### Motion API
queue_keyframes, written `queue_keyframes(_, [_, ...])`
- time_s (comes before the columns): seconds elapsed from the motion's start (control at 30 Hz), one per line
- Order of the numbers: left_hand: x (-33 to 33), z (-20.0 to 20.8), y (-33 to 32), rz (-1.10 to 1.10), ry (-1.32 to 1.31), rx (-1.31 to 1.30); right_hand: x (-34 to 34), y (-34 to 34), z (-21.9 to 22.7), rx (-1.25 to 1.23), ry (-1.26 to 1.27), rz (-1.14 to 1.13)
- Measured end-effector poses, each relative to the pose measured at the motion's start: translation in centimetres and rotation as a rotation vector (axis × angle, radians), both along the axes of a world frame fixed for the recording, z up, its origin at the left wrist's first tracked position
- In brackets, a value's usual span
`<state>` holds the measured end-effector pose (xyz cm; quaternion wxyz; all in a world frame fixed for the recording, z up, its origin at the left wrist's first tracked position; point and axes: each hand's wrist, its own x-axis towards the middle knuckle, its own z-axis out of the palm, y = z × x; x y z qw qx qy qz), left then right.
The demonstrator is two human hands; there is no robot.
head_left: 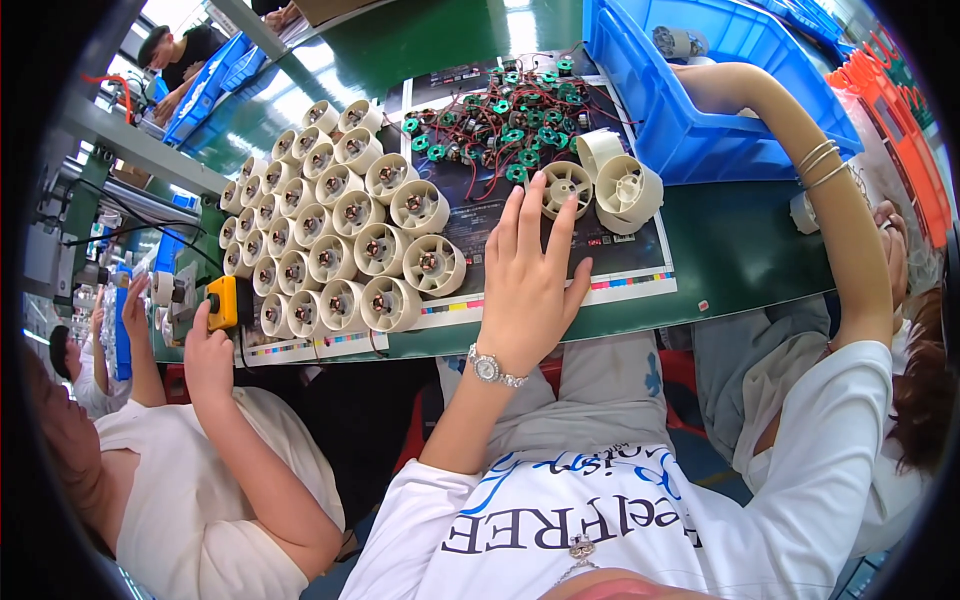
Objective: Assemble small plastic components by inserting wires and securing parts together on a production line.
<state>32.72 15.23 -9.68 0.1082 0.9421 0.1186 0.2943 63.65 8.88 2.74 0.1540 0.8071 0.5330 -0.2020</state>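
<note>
My left hand is open, fingers stretched out and spread, its fingertips at the near side of a cream cylindrical fan housing. Whether they press on it I cannot tell. Right beside it stand two more cream housings, one with spokes inside and one behind it. My right arm reaches over the side of a blue plastic bin, and my right hand is down inside. Its fingers are hidden there. A greyish cylindrical part lies in the bin's far corner.
Rows of cream housings with copper-wound motors inside fill the table's left. A heap of small green circuit boards with red wires lies on a printed sheet. At left, a co-worker's hand touches a yellow switch box. Another person sits at right.
</note>
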Motion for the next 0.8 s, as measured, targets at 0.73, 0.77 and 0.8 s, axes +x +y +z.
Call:
queue_keyframes(0.73, [0.0,0.1,-0.1,-0.009,-0.012,-0.008,-2.3,0.6,1.4,-0.102,0.052,-0.032])
queue_keyframes(0.77, [0.0,0.0,-0.1,-0.008,-0.013,-0.009,-1.8,0.5,1.0,-0.075,0.039,-0.019])
queue_keyframes(0.8, [0.0,0.0,-0.1,-0.014,-0.016,-0.011,-1.2,0.2,0.7,-0.049,0.023,-0.013])
